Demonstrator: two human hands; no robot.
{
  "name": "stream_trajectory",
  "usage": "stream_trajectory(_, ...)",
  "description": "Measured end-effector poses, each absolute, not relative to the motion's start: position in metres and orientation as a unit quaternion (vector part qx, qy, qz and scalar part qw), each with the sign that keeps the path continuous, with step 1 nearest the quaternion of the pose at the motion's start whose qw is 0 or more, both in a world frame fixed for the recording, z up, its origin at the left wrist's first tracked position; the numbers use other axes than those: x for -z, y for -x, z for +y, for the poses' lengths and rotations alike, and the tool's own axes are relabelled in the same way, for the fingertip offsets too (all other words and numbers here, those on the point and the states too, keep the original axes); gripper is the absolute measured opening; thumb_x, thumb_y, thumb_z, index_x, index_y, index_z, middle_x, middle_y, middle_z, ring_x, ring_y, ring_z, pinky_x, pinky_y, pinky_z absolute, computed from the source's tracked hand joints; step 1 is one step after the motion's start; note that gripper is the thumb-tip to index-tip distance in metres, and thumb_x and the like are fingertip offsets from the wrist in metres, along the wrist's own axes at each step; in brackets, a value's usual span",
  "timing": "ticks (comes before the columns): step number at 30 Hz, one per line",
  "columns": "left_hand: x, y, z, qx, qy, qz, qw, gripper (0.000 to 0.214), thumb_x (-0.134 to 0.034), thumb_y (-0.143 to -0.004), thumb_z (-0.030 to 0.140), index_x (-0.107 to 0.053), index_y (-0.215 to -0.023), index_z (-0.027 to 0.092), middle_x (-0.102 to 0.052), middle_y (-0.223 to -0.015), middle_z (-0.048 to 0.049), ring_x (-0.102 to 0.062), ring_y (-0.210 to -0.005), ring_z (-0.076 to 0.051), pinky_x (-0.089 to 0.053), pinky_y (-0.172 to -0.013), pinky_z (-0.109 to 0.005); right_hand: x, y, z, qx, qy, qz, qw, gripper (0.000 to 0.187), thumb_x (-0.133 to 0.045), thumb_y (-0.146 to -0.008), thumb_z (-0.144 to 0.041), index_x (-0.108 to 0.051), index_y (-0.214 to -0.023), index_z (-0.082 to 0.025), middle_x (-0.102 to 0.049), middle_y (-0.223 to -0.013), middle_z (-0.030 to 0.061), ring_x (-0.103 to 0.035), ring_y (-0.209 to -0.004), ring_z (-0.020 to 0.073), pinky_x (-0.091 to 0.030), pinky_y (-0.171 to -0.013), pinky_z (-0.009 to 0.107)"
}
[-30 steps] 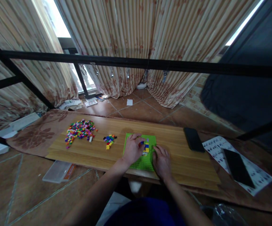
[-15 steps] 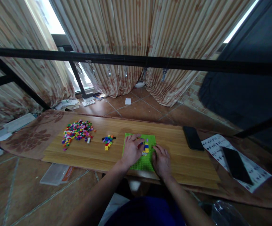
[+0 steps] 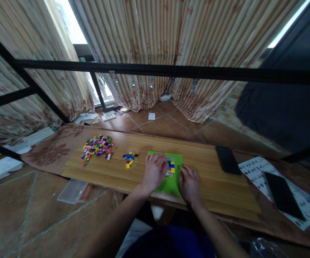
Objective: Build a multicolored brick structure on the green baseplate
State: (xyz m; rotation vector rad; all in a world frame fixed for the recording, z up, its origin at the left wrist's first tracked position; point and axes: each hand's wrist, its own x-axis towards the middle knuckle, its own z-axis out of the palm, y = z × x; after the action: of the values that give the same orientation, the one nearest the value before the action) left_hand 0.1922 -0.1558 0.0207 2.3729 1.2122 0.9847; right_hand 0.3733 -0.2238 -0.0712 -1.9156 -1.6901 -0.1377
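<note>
A green baseplate (image 3: 165,188) lies on the wooden board, carrying a small group of yellow, blue, purple and white bricks (image 3: 171,167). My left hand (image 3: 154,172) is over the plate's left half, fingers bent down at the left side of those bricks. Its fingertips are close together, and whatever is between them is hidden. At the plate's right edge, my right hand (image 3: 189,182) has its thumb and fingers curled against the green surface. A small cluster of loose bricks (image 3: 129,158) sits left of the plate.
A big heap of mixed bricks (image 3: 98,146) covers the board's (image 3: 211,195) left part. At its right end lies a black phone (image 3: 228,160); beyond are a printed sheet (image 3: 254,166) and a dark tablet-like object (image 3: 284,195). A black rail (image 3: 155,68) crosses behind.
The view has swung slightly left, so everything sits farther right. My left hand's fingers have shifted a little, showing more purple bricks. The right hand stays at the plate's edge.
</note>
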Motion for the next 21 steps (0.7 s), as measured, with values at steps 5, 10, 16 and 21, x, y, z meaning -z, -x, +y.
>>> stream_trajectory(5,-0.006,-0.137,-0.159,-0.383,-0.776,0.484,0.127,0.012,-0.060,-0.086,0.018,-0.064,-0.097,0.022,-0.065,-0.121,-0.0070,-0.058,-0.114,-0.023,-0.042,-0.099,-0.043,0.077,-0.377,-0.223,0.057,0.715,-0.638,0.279,0.035,-0.042,-0.092,-0.028,-0.064,-0.117,-0.017,-0.063,-0.122,0.0127,-0.053,-0.109,0.0262,-0.042,-0.096,0.043)
stream_trajectory(10,0.024,-0.078,-0.155,-0.352,-0.743,0.563,0.084,0.011,-0.061,-0.083,0.016,-0.064,-0.092,0.021,-0.067,-0.117,-0.0077,-0.061,-0.110,-0.025,-0.045,-0.096,-0.044,0.079,-0.378,-0.224,0.063,0.716,-0.639,0.273,0.036,-0.041,-0.092,-0.028,-0.064,-0.118,-0.018,-0.062,-0.123,0.0123,-0.053,-0.109,0.0263,-0.042,-0.096,0.043)
stream_trajectory(16,0.039,-0.065,-0.151,-0.327,-0.747,0.572,0.089,0.013,-0.065,-0.082,0.019,-0.068,-0.094,0.022,-0.067,-0.117,-0.0071,-0.061,-0.109,-0.025,-0.046,-0.096,-0.045,0.079,-0.379,-0.224,0.061,0.712,-0.640,0.282,0.037,-0.042,-0.091,-0.028,-0.065,-0.118,-0.018,-0.063,-0.121,0.0130,-0.053,-0.110,0.0268,-0.042,-0.095,0.044)
stream_trajectory(21,0.045,-0.060,-0.150,-0.361,-0.729,0.573,0.103,0.020,-0.066,-0.083,0.028,-0.069,-0.103,0.023,-0.066,-0.117,-0.0078,-0.060,-0.109,-0.025,-0.047,-0.097,-0.045,0.077,-0.378,-0.225,0.065,0.716,-0.639,0.271,0.037,-0.041,-0.092,-0.029,-0.065,-0.118,-0.017,-0.063,-0.123,0.0134,-0.053,-0.109,0.0272,-0.043,-0.095,0.044)
